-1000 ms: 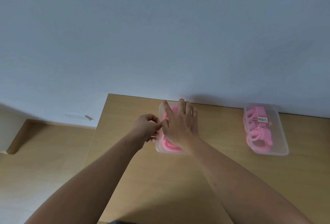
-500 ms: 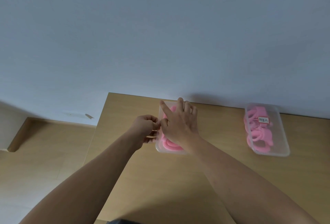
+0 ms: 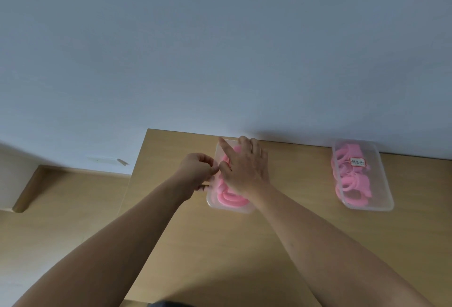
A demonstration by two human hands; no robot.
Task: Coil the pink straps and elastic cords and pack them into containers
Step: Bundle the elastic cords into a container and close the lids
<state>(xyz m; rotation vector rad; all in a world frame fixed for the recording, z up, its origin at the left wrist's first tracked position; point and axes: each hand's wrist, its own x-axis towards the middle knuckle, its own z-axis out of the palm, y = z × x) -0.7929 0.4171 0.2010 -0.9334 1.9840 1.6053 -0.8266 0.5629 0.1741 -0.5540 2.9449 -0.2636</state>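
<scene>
A clear plastic container [image 3: 212,202] holding pink coiled cords [image 3: 232,201] sits near the table's back edge, mostly covered by my hands. My right hand [image 3: 244,169] lies flat over its top with the fingers spread and the index finger pointing up and left. My left hand [image 3: 197,172] is curled at the container's left rim, its fingertips pinched beside my right thumb. What those fingertips pinch is hidden. A second clear container [image 3: 384,184] with pink straps [image 3: 352,184] and a red-bordered label [image 3: 357,162] stands to the right.
The wooden table [image 3: 220,257] butts against a plain pale wall [image 3: 220,49]. Its left edge drops to a wooden floor [image 3: 61,209] with a skirting step at the far left. Bare tabletop lies between the two containers and in front of them.
Both hands stay on the left container. My right index finger has tilted a little more to the left, and my left fingertips have stayed pinched at the rim.
</scene>
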